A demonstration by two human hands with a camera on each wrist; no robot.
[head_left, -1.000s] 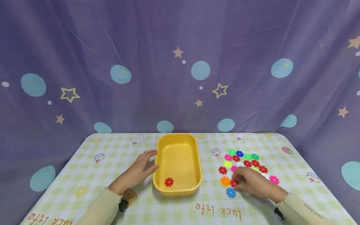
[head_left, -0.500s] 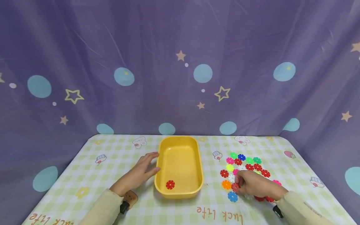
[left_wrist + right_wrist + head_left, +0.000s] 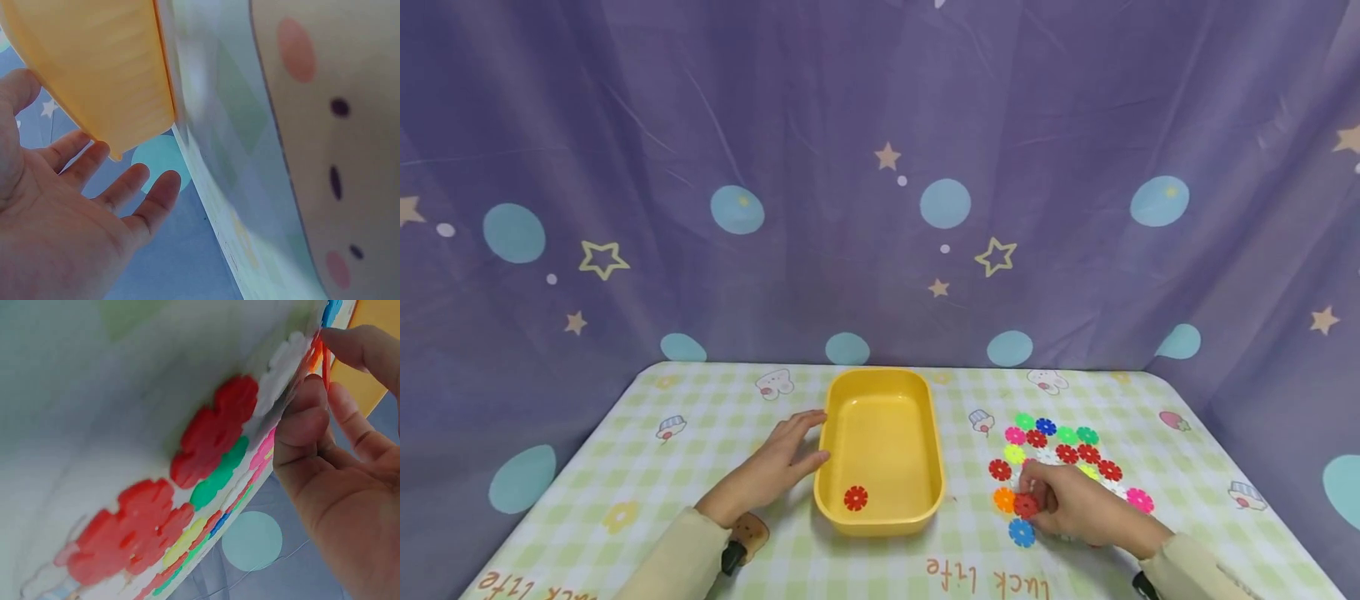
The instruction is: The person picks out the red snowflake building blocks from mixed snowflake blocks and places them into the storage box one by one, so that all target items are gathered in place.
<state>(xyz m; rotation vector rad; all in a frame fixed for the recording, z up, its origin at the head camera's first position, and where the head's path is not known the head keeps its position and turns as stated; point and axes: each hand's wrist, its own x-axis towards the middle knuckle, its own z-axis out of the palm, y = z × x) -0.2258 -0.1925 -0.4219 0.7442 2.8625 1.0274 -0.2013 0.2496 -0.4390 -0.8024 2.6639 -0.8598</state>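
Note:
My right hand [image 3: 1071, 504] pinches a red interlocking plastic disc [image 3: 1026, 505] between thumb and fingers, at the near left of a spread of similar discs. In the right wrist view the pinched red disc [image 3: 326, 365] shows edge-on by the thumb. An orange disc [image 3: 1004, 499] and a blue disc [image 3: 1022, 532] lie just beside it. My left hand [image 3: 771, 467] has its fingers loosely extended, with fingertips right at the left rim of a yellow plastic tray [image 3: 936, 450]. One red disc [image 3: 855, 498] lies inside that tray, near its front. Some discs are hidden under my right hand.
Several notched discs in green, dark blue [image 3: 1046, 427], pink [image 3: 1139, 500], yellow, white and red [image 3: 1109, 470] lie flat on the checked tablecloth [image 3: 700, 467] at the right. A purple curtain [image 3: 820, 208] hangs behind the table.
My right hand's fingers have closed on the red disc and tilted it up slightly from where it lay. The left hand stays by the tray; the head view has shifted a little.

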